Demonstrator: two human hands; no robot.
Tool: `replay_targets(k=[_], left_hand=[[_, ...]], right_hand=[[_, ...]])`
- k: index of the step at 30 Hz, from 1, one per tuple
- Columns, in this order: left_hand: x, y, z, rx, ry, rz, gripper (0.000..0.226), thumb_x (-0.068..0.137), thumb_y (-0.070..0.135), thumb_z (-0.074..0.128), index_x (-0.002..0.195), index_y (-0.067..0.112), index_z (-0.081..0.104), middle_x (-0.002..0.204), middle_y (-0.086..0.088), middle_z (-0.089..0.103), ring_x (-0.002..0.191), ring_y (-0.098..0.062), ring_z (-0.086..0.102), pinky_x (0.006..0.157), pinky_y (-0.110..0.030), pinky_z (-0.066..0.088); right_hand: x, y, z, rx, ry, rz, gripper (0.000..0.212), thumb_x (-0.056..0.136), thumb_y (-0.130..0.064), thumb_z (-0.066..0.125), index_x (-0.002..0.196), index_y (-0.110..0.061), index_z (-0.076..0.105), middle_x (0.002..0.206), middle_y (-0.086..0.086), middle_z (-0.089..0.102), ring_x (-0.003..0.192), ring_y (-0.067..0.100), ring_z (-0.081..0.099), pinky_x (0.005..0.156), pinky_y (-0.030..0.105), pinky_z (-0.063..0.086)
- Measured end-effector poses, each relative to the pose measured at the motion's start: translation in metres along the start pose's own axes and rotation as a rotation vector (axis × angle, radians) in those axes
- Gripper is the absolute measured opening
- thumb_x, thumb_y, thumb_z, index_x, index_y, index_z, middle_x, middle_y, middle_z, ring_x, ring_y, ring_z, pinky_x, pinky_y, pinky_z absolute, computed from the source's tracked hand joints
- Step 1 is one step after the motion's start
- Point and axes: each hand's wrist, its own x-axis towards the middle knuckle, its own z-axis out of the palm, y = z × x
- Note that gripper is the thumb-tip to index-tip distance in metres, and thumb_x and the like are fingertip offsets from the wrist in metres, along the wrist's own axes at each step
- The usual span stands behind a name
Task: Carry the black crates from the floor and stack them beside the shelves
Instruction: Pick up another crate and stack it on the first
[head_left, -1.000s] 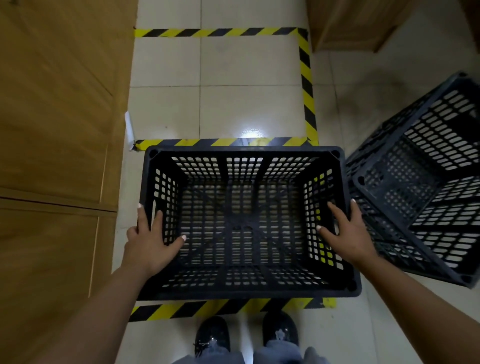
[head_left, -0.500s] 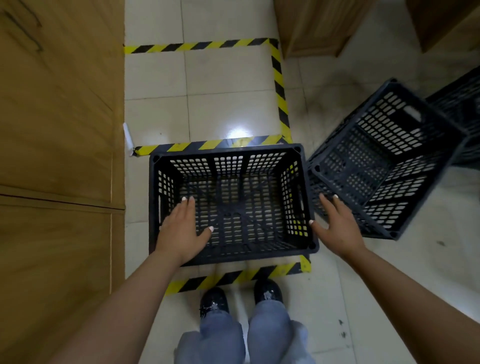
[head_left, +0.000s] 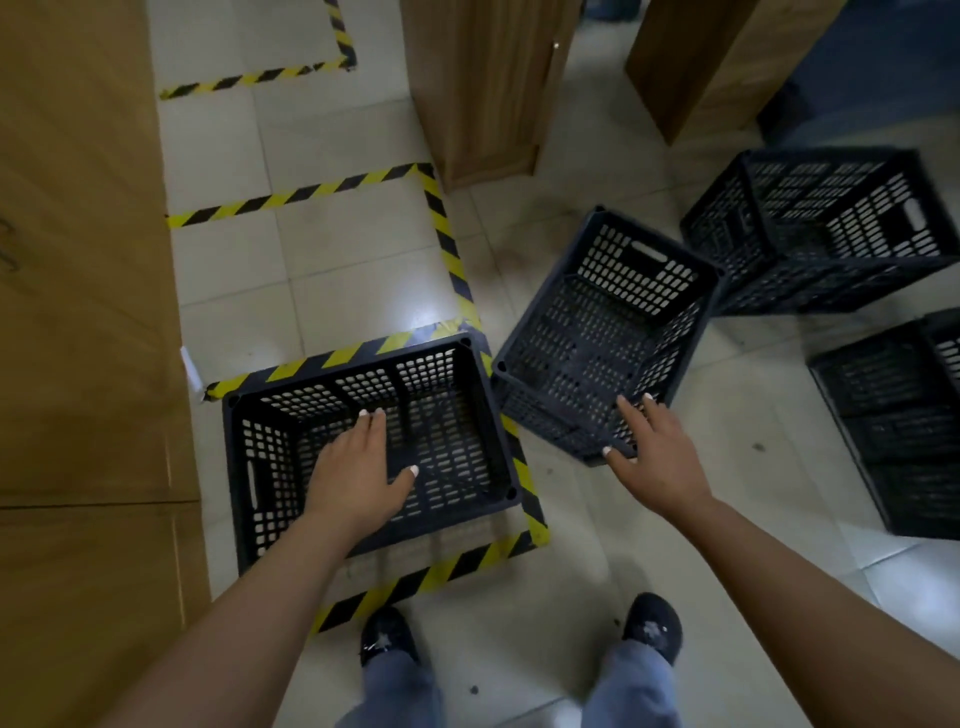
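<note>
A black perforated crate (head_left: 457, 415) stands upright on the floor inside a yellow-black taped square, next to the wooden shelf unit (head_left: 78, 286) on the left. My left hand (head_left: 356, 467) hovers open above its inside, holding nothing. A second black crate (head_left: 608, 322) lies tilted just right of the tape. My right hand (head_left: 657, 452) is open with its fingers spread at that crate's near corner. Two more black crates lie further right, one (head_left: 821, 228) tipped at the back and one (head_left: 898, 415) at the frame's edge.
Yellow-black hazard tape (head_left: 447, 244) marks squares on the pale tiled floor. Two wooden shelf ends (head_left: 483, 88) (head_left: 717, 62) stand at the back. My feet (head_left: 649, 629) are at the bottom, behind the taped square.
Both hands have let go of the crate in the taped square. My view has risen and turned right. My right hand has moved over to the tilted crate.
</note>
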Motion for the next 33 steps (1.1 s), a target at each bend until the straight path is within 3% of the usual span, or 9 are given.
replay_targets(k=[9,16,22,33], left_hand=[[0.008,0.193,0.030,-0.019,0.014,0.023,0.082,0.094,0.057,0.035,0.154,0.013,0.001,0.162,-0.009,0.003,0.145,-0.028,0.019,0.116,-0.039,0.024],[0.037,0.315,0.045,-0.085,0.031,-0.012,0.078,0.096,0.055,0.035,0.154,0.015,0.002,0.162,-0.008,0.006,0.145,-0.028,0.017,0.117,-0.041,0.020],[0.062,0.348,0.041,-0.099,0.063,-0.009,0.077,0.096,0.054,0.034,0.154,0.014,0.003,0.161,-0.010,0.006,0.146,-0.026,0.015,0.117,-0.041,0.016],[0.122,0.331,0.004,-0.126,0.078,-0.124,0.076,0.096,0.055,0.032,0.154,0.013,0.005,0.161,-0.010,0.010,0.146,-0.026,0.017,0.118,-0.041,0.017]], right_hand=[[0.015,0.128,-0.076,-0.022,-0.047,-0.206,0.075,0.084,-0.052,0.043,0.151,-0.024,0.024,0.159,0.015,0.018,0.146,0.032,0.019,0.118,0.042,0.020],[0.041,0.206,-0.137,-0.073,-0.006,-0.328,0.070,0.091,-0.036,0.057,0.151,-0.023,0.024,0.160,0.014,0.015,0.147,0.032,0.014,0.119,0.039,0.014],[0.083,0.216,-0.166,-0.067,0.026,-0.331,0.069,0.092,-0.039,0.055,0.151,-0.025,0.023,0.160,0.012,0.015,0.148,0.029,0.012,0.120,0.040,0.014],[0.186,0.182,-0.201,-0.222,-0.080,-0.383,0.070,0.095,-0.045,0.047,0.153,-0.028,0.014,0.162,0.007,0.006,0.149,0.024,0.003,0.120,0.037,0.010]])
